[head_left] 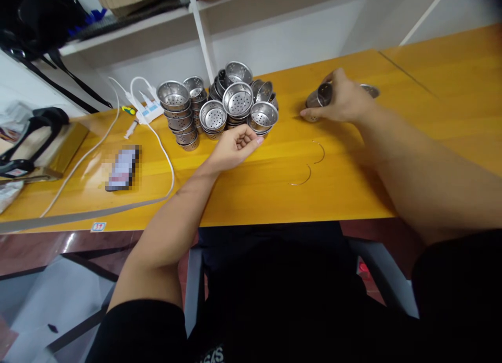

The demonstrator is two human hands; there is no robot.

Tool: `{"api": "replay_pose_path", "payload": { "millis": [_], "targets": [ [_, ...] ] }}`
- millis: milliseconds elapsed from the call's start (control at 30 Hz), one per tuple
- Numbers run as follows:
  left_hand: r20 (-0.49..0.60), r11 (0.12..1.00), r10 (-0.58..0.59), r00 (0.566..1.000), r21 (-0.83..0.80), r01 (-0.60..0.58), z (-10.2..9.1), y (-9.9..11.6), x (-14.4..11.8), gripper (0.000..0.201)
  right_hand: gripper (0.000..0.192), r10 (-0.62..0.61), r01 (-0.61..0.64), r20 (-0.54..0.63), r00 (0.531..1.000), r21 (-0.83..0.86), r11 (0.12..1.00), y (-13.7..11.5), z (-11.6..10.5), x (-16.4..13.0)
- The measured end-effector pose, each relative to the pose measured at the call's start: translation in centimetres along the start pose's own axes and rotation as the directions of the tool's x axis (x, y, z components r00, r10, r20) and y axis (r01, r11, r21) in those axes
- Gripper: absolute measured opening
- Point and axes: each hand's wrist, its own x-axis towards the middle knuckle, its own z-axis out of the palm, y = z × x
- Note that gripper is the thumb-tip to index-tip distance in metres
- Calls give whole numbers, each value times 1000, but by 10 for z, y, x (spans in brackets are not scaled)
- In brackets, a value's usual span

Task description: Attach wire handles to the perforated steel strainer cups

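Note:
My right hand grips a perforated metal cup that is tilted at the table surface, thumb on the near side. Behind that wrist, the rim of another metal cup shows. My left hand is closed, fingers curled and thumb against them, just in front of the piled cups; whatever it may pinch is too small to make out. Nearest to it are a perforated cup and another cup in the pile. Two thin curved wires, one above the other, lie between my hands.
Left of the pile stands a tall stack of cups. A phone, a power strip, a small syringe-like item and a white cable lie farther left on the yellow table. A white shelf runs behind.

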Motion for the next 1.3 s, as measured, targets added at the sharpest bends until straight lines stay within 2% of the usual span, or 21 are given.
{"api": "replay_pose_path", "payload": {
  "millis": [100, 167, 267, 333, 400, 467, 533, 567, 600, 667, 733, 800, 900, 967, 1033, 1100, 1133, 1167, 1200, 1300],
  "targets": [
    [-8, 1000, 9, 1000, -2, -9, 1, 0, -1, 23, 94, 13, -13, -15, 1000, 18, 1000, -2, 3, -6],
    [-11, 1000, -6, 1000, -3, 6, 2, 1, -1, 22, 81, -12, 16, -85, 996, 49, 999, -4, -2, -9],
    [12, 999, -41, 999, -18, 42, 2, 5, -3, 23, 60, -120, 147, -221, 968, 110, 983, -9, -17, -17],
    [65, 996, -71, 995, -46, 74, 2, 8, -5, 27, 47, -214, 252, -221, 952, 164, 954, -18, -29, -28],
    [153, 988, -118, 981, -82, 132, 2, 8, -8, 45, 44, -325, 333, -74, 943, 212, 919, -33, -38, -46],
    [251, 973, -161, 954, -120, 196, 4, 5, -10, 75, 57, -455, 424, 134, 880, 210, 881, -53, -39, -71],
    [318, 963, -154, 935, -162, 214, 7, -2, -11, 103, 72, -539, 507, 187, 821, 194, 840, -73, -29, -97],
    [336, 963, -129, 933, -184, 199, 9, -7, -10, 113, 82, -554, 523, 202, 808, 190, 831, -80, -21, -108],
    [343, 964, -96, 935, -203, 173, 10, -12, -9, 120, 90, -563, 527, 198, 802, 208, 824, -85, -11, -118],
    [349, 967, -50, 936, -217, 132, 12, -22, -7, 129, 94, -568, 511, 188, 802, 277, 814, -89, 9, -128],
    [350, 970, -44, 936, -211, 124, 12, -29, -5, 129, 97, -573, 492, 190, 797, 344, 799, -85, 23, -129],
    [348, 972, -47, 936, -201, 123, 10, -31, -4, 122, 103, -586, 479, 212, 782, 397, 783, -78, 24, -124],
    [340, 979, -43, 939, -172, 107, 9, -30, -4, 106, 101, -606, 459, 262, 751, 453, 764, -63, 4, -113],
    [318, 986, -43, 947, -141, 92, 9, -28, -5, 100, 79, -607, 452, 325, 725, 440, 776, -51, -17, -107],
    [289, 990, -48, 956, -110, 83, 8, -27, -5, 97, 40, -585, 451, 478, 655, 374, 810, -41, -35, -105],
    [275, 993, -52, 960, -88, 79, 8, -27, -5, 96, 11, -519, 450, 671, 530, 297, 842, -34, -45, -110],
    [275, 994, -55, 960, -81, 80, 8, -26, -5, 95, 3, -478, 460, 733, 484, 251, 851, -34, -47, -114],
    [278, 994, -55, 959, -77, 79, 8, -26, -5, 94, 6, -439, 479, 769, 464, 199, 855, -35, -46, -120],
    [283, 994, -55, 957, -74, 79, 8, -25, -5, 93, 10, -409, 502, 781, 472, 143, 853, -38, -44, -125],
    [296, 995, -57, 953, -65, 79, 8, -24, -5, 91, 18, -352, 556, 762, 544, -13, 831, -51, -36, -137]
  ]
}}
